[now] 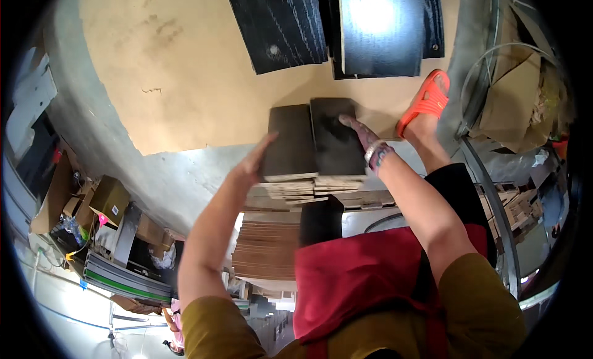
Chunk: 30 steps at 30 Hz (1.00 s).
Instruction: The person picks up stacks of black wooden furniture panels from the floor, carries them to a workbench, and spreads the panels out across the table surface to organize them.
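Two side-by-side stacks of dark brown boards stand in front of me, a left stack (289,140) and a right stack (336,143), with pale edges showing at their near ends. Against the outer side of the left stack, my left hand (254,158) is closed round its edge, fingers partly hidden. My right hand (360,130) grips the right stack from its outer side, a finger or thumb lying on the top board; its other fingers are out of sight. A dark smudge or shadow marks that board beside it.
Black boards (278,32) and glossy dark boards (382,35) lie on brown sheeting (185,81) ahead. A pile of brown panels (265,248) stands near my legs. Cardboard boxes (110,198) are at the left, torn cardboard (509,100) and a metal rail (494,204) at the right.
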### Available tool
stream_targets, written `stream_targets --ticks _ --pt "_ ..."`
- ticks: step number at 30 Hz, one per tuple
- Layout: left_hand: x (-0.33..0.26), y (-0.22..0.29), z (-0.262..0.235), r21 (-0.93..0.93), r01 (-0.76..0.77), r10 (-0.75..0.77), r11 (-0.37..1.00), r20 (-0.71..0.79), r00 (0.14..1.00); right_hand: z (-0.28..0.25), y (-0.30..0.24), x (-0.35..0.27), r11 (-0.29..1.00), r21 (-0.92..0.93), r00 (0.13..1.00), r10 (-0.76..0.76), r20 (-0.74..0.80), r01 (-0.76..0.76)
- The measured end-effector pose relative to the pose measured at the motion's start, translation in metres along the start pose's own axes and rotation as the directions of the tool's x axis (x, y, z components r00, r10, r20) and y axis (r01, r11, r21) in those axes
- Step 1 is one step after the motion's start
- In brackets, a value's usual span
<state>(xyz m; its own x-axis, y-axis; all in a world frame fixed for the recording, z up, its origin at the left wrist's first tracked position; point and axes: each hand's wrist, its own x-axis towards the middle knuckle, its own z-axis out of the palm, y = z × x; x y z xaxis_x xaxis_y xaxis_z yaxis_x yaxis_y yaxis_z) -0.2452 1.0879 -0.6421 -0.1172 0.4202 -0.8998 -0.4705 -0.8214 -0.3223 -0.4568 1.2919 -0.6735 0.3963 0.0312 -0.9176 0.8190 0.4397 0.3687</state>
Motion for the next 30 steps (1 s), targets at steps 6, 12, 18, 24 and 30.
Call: stream_targets --ticks 6,12,18,24,30 --pt "-0.031 0.012 0.031 -0.027 -0.066 0.063 0.997 -0.105 0.992 0.03 0.0 -0.024 0.967 0.193 0.98 -0.184 0.072 0.167" --pt "0.01 0.019 0.022 0.004 0.119 -0.119 0.993 0.009 0.993 -0.016 -0.004 0.02 0.933 0.04 0.923 -0.36 0.135 0.358" --pt "-0.017 -0.053 -0.004 -0.165 -0.133 0.153 0.977 0.117 0.981 0.012 0.012 -0.013 0.968 -0.04 0.942 -0.233 0.243 0.249" --pt "-0.078 -0.087 -0.047 -0.176 -0.548 0.482 0.818 -0.312 0.819 0.099 0.005 -0.035 0.886 -0.065 0.767 -0.359 0.532 0.46" --pt "-0.088 -0.05 -0.133 -0.077 -0.923 0.862 0.378 -0.336 0.381 0.202 -0.042 -0.031 0.202 -0.136 0.231 -0.584 0.778 0.97"
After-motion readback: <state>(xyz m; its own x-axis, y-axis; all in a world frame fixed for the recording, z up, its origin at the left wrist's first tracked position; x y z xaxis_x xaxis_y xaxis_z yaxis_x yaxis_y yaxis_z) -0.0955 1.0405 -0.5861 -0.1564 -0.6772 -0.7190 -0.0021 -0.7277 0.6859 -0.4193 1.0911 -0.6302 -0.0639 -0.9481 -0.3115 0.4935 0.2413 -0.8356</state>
